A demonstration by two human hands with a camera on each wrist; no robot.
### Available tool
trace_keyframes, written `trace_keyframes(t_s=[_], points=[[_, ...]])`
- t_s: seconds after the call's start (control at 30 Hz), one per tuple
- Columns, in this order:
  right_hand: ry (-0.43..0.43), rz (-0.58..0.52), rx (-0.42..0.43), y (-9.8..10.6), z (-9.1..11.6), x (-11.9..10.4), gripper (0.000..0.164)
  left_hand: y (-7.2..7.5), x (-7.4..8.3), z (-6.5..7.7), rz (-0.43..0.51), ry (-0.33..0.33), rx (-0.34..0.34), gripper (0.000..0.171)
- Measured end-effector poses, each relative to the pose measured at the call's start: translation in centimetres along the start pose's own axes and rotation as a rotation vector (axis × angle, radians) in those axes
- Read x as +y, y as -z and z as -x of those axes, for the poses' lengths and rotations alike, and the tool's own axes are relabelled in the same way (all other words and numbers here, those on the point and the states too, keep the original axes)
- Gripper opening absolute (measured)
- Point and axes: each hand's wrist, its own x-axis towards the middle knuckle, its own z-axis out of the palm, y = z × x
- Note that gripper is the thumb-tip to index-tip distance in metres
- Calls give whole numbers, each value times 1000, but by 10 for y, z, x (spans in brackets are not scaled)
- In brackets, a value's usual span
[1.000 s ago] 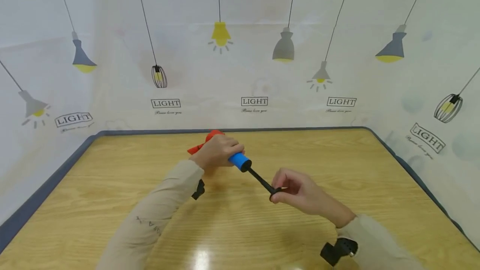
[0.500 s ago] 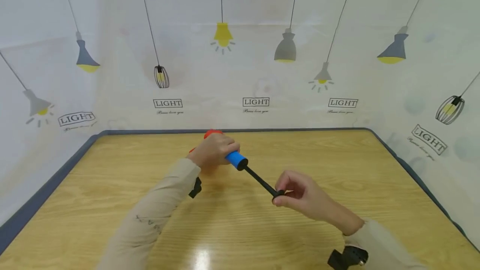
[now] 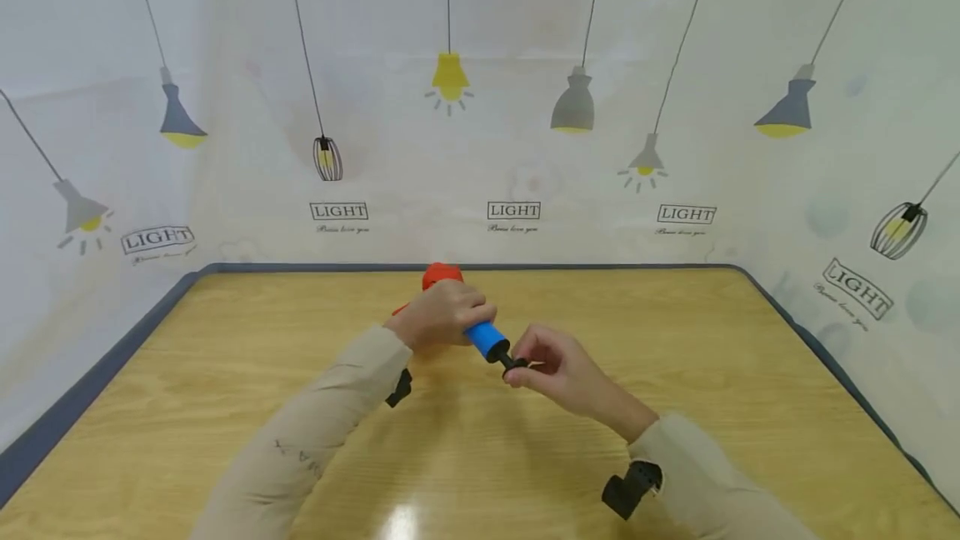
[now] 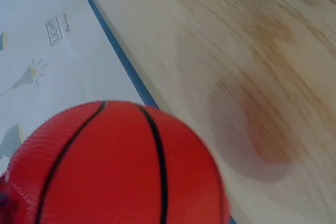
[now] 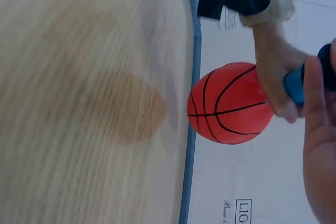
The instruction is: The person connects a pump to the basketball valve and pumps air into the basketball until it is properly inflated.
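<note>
A blue hand pump [image 3: 486,340] slants across the middle of the head view. My left hand [image 3: 442,313] grips its barrel from above. With thumb and fingers, my right hand [image 3: 567,375] pinches the black pump handle [image 3: 516,369]; only a short length of black rod shows between handle and barrel. Beyond the left hand is a red toy basketball [image 5: 228,106] with black lines, looking uneven in shape. It is mostly hidden in the head view but fills much of the left wrist view. Where pump and ball meet is hidden.
The wood-grain table [image 3: 720,357] has a dark blue border [image 3: 600,267] along its back and sides. A white backdrop [image 3: 525,148] printed with lamps rises behind it. Black wrist straps [image 3: 633,487] sit over beige sleeves.
The pump rod first slid out slightly, then went most of the way into the barrel as my right hand moved left toward my left hand. Both hands keep their hold.
</note>
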Motion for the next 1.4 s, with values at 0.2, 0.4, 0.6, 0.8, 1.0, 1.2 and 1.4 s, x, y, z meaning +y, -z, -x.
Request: trace_keyframes(t_s=[0.2, 0.4, 0.6, 0.8, 1.0, 1.2, 1.4], points=[[-59, -75, 11, -1, 29, -26, 11, 3, -4, 8, -7, 4, -17, 28], [-38, -47, -33, 0, 34, -25, 13, 4, -8, 14, -31, -2, 12, 27], [-44, 11, 18, -3, 4, 0, 11, -2, -4, 5, -77, -32, 50, 26], [-107, -41, 78, -5, 11, -10, 11, -3, -6, 7, -46, -23, 61, 26], [-70, -185, 2, 5, 35, -31, 11, 4, -15, 23, -64, 51, 83, 29], [-29, -92, -16, 8, 12, -14, 9, 2, -10, 18, -4, 52, 75, 25], [-76, 40, 29, 1, 0, 2, 10, -2, -1, 10, -32, 12, 1, 26]])
